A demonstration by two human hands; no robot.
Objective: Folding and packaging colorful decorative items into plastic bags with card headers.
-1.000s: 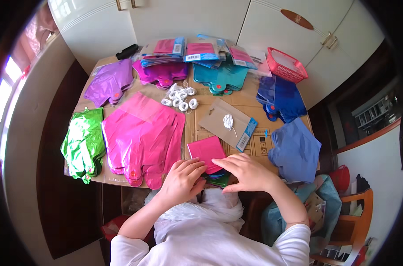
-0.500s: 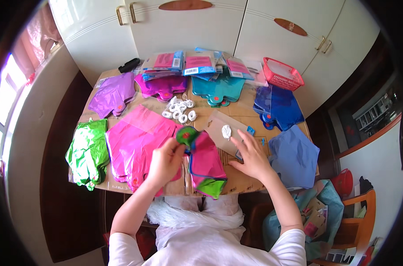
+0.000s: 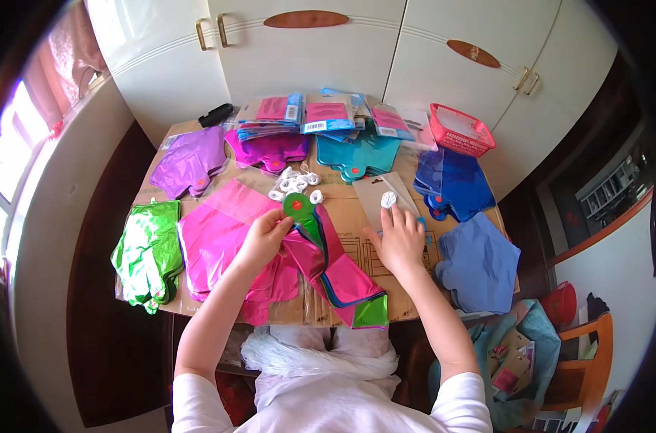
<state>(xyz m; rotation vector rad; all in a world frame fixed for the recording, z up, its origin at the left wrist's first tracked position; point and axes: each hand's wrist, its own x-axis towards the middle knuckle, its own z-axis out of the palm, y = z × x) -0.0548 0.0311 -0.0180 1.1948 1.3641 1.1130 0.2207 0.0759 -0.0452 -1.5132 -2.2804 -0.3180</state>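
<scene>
My left hand (image 3: 264, 237) pinches the round neck end of a folded stack of flat foil balloons (image 3: 336, 268), with pink, green and blue layers, that lies slanted across the cardboard-covered table (image 3: 357, 231). My right hand (image 3: 398, 238) rests flat with fingers spread on a clear plastic packet (image 3: 387, 200) holding a small white ribbon roll. Neither hand touches the other. Several white ribbon rolls (image 3: 293, 182) lie just beyond the balloon stack.
Flat balloon piles ring the table: green (image 3: 149, 252), pink (image 3: 219, 238), purple (image 3: 190, 160), magenta (image 3: 270, 150), teal (image 3: 360, 155), dark blue (image 3: 454, 180), light blue (image 3: 481, 263). Packaged balloons (image 3: 320, 114) and a red basket (image 3: 461, 130) sit at the back. White cabinets stand behind. A chair is at right.
The folded balloon bundle has been unfolded and stretched out across the table. My left hand moved forward with its neck end, and my right hand moved onto the clear packet.
</scene>
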